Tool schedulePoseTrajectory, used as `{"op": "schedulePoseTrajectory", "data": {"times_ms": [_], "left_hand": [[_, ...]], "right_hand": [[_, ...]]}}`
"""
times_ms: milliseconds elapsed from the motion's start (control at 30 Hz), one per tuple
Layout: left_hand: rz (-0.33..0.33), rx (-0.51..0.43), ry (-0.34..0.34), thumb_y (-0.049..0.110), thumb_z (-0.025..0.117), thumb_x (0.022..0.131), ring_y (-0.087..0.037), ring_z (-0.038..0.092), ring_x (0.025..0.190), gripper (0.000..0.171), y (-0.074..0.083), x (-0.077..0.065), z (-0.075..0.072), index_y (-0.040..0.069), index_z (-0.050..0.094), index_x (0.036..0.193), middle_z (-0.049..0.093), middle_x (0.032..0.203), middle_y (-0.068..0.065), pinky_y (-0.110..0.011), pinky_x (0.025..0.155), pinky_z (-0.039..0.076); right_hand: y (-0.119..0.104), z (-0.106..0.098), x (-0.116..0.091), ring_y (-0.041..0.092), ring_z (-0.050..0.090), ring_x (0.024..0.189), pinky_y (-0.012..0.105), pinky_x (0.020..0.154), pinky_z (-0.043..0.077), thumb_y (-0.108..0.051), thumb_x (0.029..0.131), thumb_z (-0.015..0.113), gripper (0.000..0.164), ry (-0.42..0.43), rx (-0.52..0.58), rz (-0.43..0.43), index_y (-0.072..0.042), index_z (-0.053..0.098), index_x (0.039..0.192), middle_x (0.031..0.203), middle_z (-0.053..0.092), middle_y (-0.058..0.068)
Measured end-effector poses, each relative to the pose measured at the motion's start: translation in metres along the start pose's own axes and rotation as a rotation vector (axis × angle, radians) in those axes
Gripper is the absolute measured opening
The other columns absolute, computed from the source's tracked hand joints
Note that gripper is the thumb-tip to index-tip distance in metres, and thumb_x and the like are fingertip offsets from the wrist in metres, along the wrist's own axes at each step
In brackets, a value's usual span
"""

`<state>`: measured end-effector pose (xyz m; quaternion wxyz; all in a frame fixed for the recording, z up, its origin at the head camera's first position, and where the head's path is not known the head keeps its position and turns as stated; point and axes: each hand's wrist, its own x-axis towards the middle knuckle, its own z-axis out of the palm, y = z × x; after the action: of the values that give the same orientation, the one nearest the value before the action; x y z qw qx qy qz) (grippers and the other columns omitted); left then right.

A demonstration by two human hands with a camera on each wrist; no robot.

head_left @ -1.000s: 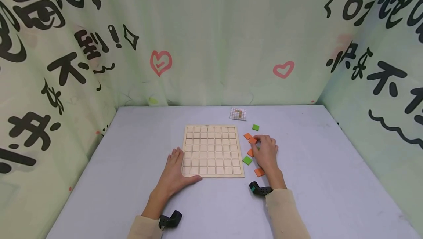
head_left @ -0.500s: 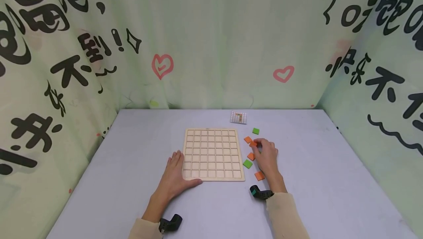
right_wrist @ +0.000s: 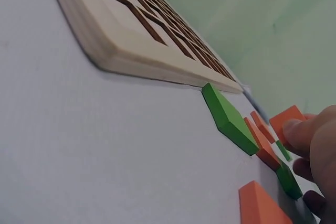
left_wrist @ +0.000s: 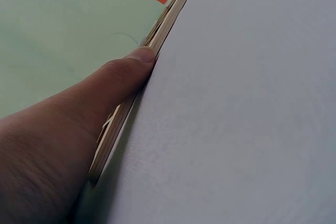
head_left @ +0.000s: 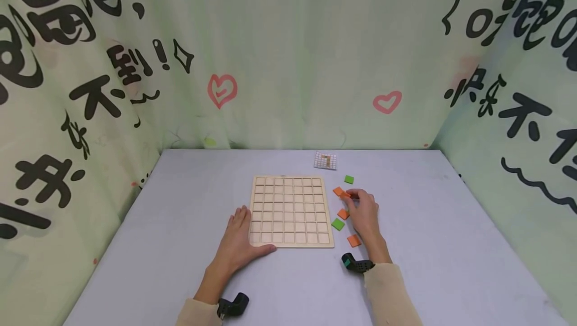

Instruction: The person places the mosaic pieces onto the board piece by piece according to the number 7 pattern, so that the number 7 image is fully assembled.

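My left hand (head_left: 241, 236) rests at the near left corner of a pale wooden grid board (head_left: 290, 211), fingers straight along its left side. In the left wrist view, the thumb (left_wrist: 126, 72) lies against the board's front edge. Beyond the board's right side, my right hand (head_left: 365, 216) pinches a square orange tile (right_wrist: 283, 121) between thumb and fingers. Around it lie a green tile (head_left: 337, 224), an orange tile (head_left: 343, 214), another orange tile (head_left: 353, 240) nearer me and one farther off (head_left: 337, 191). A second green tile (right_wrist: 289, 181) is hidden by the hand in the head view.
A small card (head_left: 325, 160) with a printed grid and coloured pattern lies behind the board. Nearby is one more green tile (head_left: 349, 179). A printed curtain (head_left: 297, 65) hangs behind and beside the white table (head_left: 180, 206).
The head view has tilted up slightly. My right hand has raised the orange tile a little, so it now overlaps the far orange tile in view. My left hand stays on the board.
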<state>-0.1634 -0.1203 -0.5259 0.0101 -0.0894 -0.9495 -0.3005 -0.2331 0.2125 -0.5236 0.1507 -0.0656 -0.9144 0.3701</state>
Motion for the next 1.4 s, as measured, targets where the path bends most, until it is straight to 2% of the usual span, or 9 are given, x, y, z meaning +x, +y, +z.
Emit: {"op": "schedulePoseTrajectory", "data": {"times_ms": [167,333,533,767,1067,1400], "left_hand": [[-0.002,0.008,0.006,0.069,0.078,0.068,-0.038,0.018,0.155,0.126,-0.001,0.001,0.000,-0.009,0.029,0.153,0.025,0.163,-0.026,-0.050,0.129,0.015],[-0.006,0.000,0.018,0.070,0.079,0.067,-0.040,0.017,0.155,0.127,0.001,0.001,0.000,-0.011,0.029,0.152,0.025,0.162,-0.028,-0.051,0.128,0.016],[-0.001,-0.009,0.032,0.069,0.080,0.066,-0.040,0.018,0.155,0.125,0.002,0.000,0.000,-0.010,0.033,0.151,0.027,0.162,-0.027,-0.051,0.128,0.016],[-0.001,-0.001,0.036,0.070,0.079,0.067,-0.039,0.019,0.155,0.123,0.001,0.001,0.000,-0.008,0.034,0.151,0.028,0.162,-0.026,-0.051,0.128,0.017],[-0.013,-0.009,0.032,0.069,0.080,0.067,-0.038,0.019,0.155,0.122,0.000,-0.001,0.001,-0.006,0.035,0.152,0.029,0.162,-0.025,-0.051,0.128,0.017],[-0.018,0.006,0.028,0.070,0.079,0.067,-0.037,0.018,0.155,0.122,-0.001,0.001,0.002,-0.007,0.035,0.151,0.028,0.162,-0.024,-0.050,0.129,0.016]], "right_hand": [[-0.005,-0.001,0.000,0.033,0.054,0.113,0.050,0.100,0.047,-0.017,0.100,0.062,0.028,-0.016,0.019,0.011,-0.002,0.062,0.123,0.117,0.066,0.017],[-0.012,-0.003,0.000,0.033,0.054,0.111,0.049,0.096,0.048,-0.018,0.100,0.061,0.028,-0.043,0.035,0.007,-0.001,0.061,0.122,0.116,0.064,0.018],[-0.021,-0.006,-0.001,0.032,0.054,0.107,0.042,0.089,0.048,-0.020,0.100,0.062,0.030,-0.084,0.046,0.003,-0.001,0.059,0.123,0.114,0.063,0.017],[-0.030,-0.002,0.004,0.032,0.057,0.106,0.044,0.089,0.049,-0.022,0.101,0.062,0.029,-0.098,0.057,-0.081,-0.002,0.060,0.122,0.113,0.064,0.017],[-0.048,0.007,0.012,0.024,0.060,0.095,0.031,0.075,0.050,-0.023,0.102,0.060,0.028,-0.150,0.081,-0.118,-0.004,0.059,0.122,0.109,0.067,0.013],[-0.062,0.019,0.018,0.026,0.062,0.096,0.036,0.081,0.055,-0.016,0.101,0.060,0.026,-0.191,0.120,-0.185,0.001,0.059,0.121,0.108,0.066,0.017]]}}
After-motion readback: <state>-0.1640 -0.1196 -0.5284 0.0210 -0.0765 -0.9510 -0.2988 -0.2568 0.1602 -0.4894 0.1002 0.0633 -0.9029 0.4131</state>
